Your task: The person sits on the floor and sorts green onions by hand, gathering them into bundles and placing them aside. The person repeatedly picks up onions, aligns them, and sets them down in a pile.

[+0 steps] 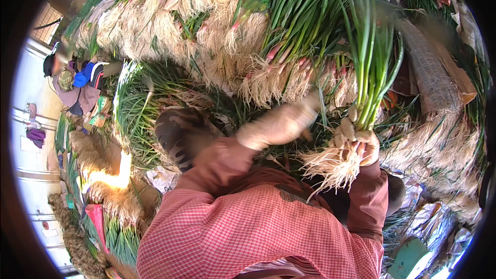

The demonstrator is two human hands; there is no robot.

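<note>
My right hand is closed around a bunch of spring onions, gripping it just above the bulbs. The bunch's white roots hang below my fist and its green leaves stand upward. My left hand, in a pale dirty glove, is blurred and sits just left of the bunch, its fingers pointing toward the stalks. Whether it holds anything is unclear. Brown sleeves and a red checked shirt fill the lower middle.
Heaped spring onions with pale roots lie all around. A patterned shoe rests left of my hands. Another person crouches at far left. A woven sack lies at right, a green crate at lower right.
</note>
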